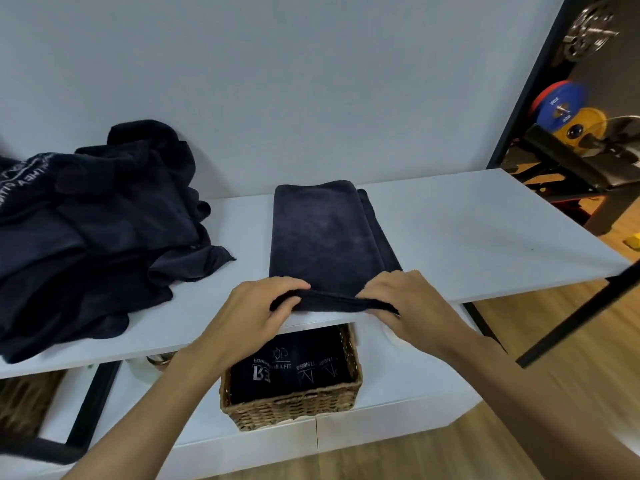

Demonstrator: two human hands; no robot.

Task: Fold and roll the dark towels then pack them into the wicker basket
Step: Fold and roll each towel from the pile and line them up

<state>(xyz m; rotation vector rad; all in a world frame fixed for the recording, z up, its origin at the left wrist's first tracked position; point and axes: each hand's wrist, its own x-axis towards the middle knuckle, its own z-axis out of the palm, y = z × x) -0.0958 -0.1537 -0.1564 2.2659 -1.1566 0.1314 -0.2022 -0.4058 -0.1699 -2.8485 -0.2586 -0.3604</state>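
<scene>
A dark towel, folded into a long narrow strip, lies on the white shelf and runs away from me. Its near end is turned up into a small roll at the shelf's front edge. My left hand pinches the left end of that roll and my right hand pinches the right end. Below, on a lower shelf, the wicker basket holds several rolled dark towels with white lettering. A heap of unfolded dark towels lies on the shelf at the left.
A light wall stands behind the shelf. A black frame post borders the right side, with gym weight plates beyond it. Another wicker basket shows at the lower left. Wooden floor lies at the right.
</scene>
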